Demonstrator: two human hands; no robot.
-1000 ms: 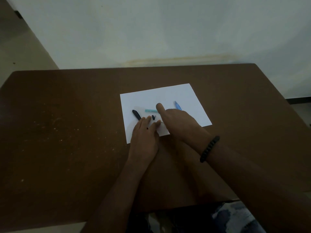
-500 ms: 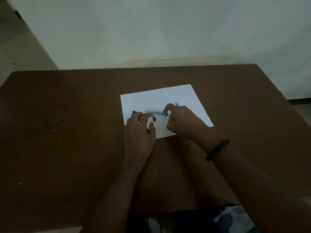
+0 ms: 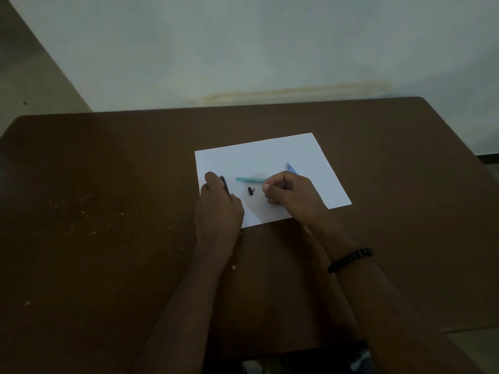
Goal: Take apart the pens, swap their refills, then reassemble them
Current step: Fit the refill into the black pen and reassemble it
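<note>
A white sheet of paper (image 3: 259, 155) lies on the brown table. My left hand (image 3: 218, 211) is closed around a dark pen barrel (image 3: 224, 184) at the sheet's left edge. My right hand (image 3: 289, 194) is curled with its fingertips pinched near the right end of a teal pen part (image 3: 249, 179); a thin tip shows at the fingers, but what they hold is too small to tell. A small black cap piece (image 3: 250, 190) lies loose between the hands. A light blue pen part (image 3: 291, 167) pokes out behind my right hand.
The brown table (image 3: 108, 211) has pale crumbs scattered on its left half. A pale wall stands behind the far edge. A black bead bracelet (image 3: 351, 259) is on my right wrist.
My left hand slid left and closed on the dark barrel. My right hand, with a finger stretched out a second ago, curled in and now pinches beside the teal part.
</note>
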